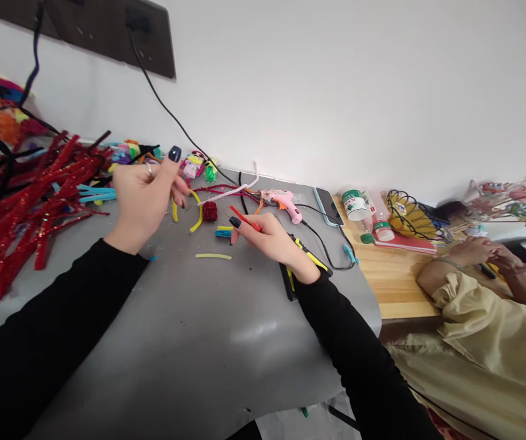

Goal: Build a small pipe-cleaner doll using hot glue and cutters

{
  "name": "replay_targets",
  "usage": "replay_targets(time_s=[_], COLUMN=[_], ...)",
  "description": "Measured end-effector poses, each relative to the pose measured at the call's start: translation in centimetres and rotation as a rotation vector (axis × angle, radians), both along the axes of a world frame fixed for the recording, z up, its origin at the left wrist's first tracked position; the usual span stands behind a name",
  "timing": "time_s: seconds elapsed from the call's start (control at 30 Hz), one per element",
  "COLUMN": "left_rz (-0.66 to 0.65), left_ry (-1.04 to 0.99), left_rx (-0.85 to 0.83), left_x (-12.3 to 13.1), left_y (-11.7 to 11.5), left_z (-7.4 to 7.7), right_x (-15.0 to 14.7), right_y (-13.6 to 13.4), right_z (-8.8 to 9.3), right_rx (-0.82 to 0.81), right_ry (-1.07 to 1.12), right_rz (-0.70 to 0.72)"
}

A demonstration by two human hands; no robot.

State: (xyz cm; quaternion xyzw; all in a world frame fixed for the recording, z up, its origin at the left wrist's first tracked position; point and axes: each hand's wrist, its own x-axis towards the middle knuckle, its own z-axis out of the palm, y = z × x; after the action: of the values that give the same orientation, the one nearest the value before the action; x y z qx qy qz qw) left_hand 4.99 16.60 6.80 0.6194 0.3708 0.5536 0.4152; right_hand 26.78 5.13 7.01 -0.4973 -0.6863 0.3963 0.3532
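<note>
My left hand (146, 195) is raised over the grey table (189, 342), fingers pinched on a bent yellow pipe cleaner (197, 215) that curves down to the right. My right hand (269, 239) rests on the table further right, closed on a short red pipe cleaner piece (243, 217). Between the hands lies a dark red fuzzy ball (209, 211). A small blue piece (223, 233) and a straight yellow piece (213, 256) lie just below it.
A big heap of red glitter pipe cleaners (19, 208) fills the left. A pink glue gun (283, 201) with black cable, a phone (328, 206), bottles (358, 211) and a wire basket (407, 215) sit to the right. Another person in yellow (487, 330) works at the wooden table (393, 278).
</note>
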Motion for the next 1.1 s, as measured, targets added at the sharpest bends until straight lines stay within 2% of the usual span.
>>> replay_targets(time_s=[0.03,0.17,0.27,0.4,0.57,0.63,0.87,1.1], left_rz=[0.015,-0.328,-0.423,-0.415,-0.376,-0.353,-0.380,-0.359], left_ry=[0.030,0.192,0.324,0.293,0.179,0.175,0.164,0.167], left_rx=[0.024,0.073,0.074,0.148,0.490,0.574,0.673,0.821], left_x=[0.4,1.3,1.7,2.0,2.1,2.2,2.7,2.8], left_y=[-0.5,-2.1,-3.1,-3.7,-3.3,-3.2,-3.5,-3.8], left_z=[0.0,0.3,0.3,-0.2,-0.9,-1.0,-1.2,-1.4], right_x=[0.0,0.0,0.0,0.0,0.3,0.3,-0.2,-0.3], right_y=[0.0,0.1,0.2,0.3,0.3,0.3,0.3,0.5], right_z=[0.0,-0.2,-0.4,-0.3,0.0,0.0,-0.8,-0.7], right_rx=[0.005,0.054,0.093,0.110,0.146,0.175,0.208,0.190], right_ry=[0.005,-0.010,-0.058,-0.099,-0.128,-0.168,-0.335,-0.363], right_rz=[-0.007,-0.028,-0.020,-0.022,-0.026,-0.044,-0.073,-0.108])
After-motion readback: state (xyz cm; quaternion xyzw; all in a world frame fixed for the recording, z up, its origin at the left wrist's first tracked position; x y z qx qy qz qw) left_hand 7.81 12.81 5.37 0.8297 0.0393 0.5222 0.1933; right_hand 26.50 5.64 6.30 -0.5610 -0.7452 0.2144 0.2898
